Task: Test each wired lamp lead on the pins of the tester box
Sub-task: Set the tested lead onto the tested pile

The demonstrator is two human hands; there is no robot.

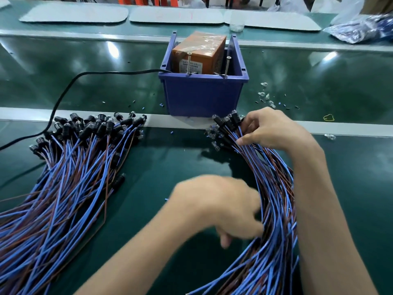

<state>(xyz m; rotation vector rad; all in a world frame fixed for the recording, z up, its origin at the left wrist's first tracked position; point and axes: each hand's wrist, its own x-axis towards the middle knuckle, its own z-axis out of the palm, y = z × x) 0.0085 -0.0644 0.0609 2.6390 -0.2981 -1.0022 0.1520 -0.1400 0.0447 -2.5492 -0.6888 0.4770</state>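
Nearest to us, our left hand (pixel 223 209) lies against the inner side of the right bundle of leads (pixel 276 199). The hand is blurred. Its fingers (pixel 253 211) touch the wires, but we cannot tell whether they clamp any.

Each lead is a pair of thin wires, one blue and one brown, ending in a black holder with a clear lamp at its tip. The bundle curves along the right of the green desk (pixel 170 167).

At its lamp end, our right hand (pixel 274 130) has its fingers and thumb curled round several leads, clamped on them just behind the holders.

A larger pile of leads (pixel 63 177) fans out on the left, lamps pointing away from us.

Beyond, a blue bin (pixel 202 94) holds the orange tester box (pixel 200 54). Two upright pins (pixel 188 62) stand at the bin's front rim. A black cable (pixel 63 96) runs to the bin from the left. Loose clear lamps (pixel 265 96) lie on the desk right of the bin.
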